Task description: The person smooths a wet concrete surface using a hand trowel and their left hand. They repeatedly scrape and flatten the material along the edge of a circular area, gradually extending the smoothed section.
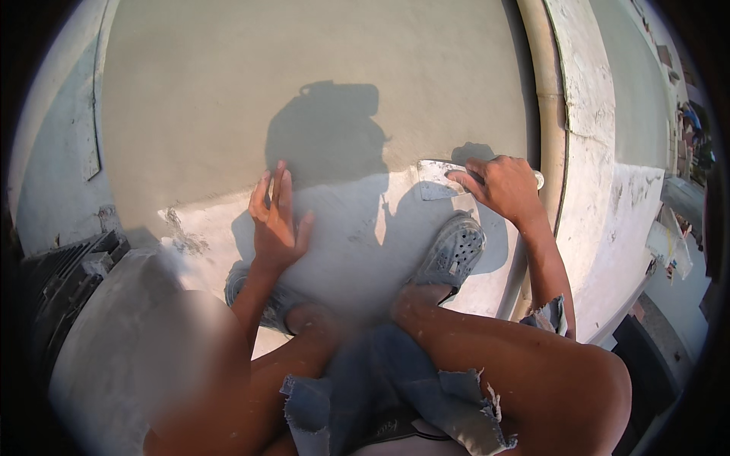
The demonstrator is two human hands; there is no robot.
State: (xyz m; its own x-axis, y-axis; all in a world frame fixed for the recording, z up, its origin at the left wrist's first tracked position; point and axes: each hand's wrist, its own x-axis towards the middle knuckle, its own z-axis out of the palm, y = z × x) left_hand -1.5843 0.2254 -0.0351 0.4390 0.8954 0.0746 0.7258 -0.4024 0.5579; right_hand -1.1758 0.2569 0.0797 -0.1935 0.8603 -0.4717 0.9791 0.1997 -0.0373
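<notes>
My right hand (502, 186) grips a putty knife (439, 181) whose wide blade is speckled with white. The blade points left and lies against the pale surface, near the lower edge of a smooth grey-green coat (198, 99). The knob end of its handle shows beyond my palm; my fingers hide the rest. My left hand (275, 220) is open and holds nothing, its fingers stretched toward the edge of that coat. I cannot tell whether its fingertips touch the surface. My shadow falls across the coat and the paler strip below it.
Below my hands are my feet in grey clogs, the right clog (458, 245) and the left clog (240, 285). A tan pole (553, 114) runs along the right side of the coat. At the left lies a dark ribbed object (68, 277). A blurred patch covers the lower left.
</notes>
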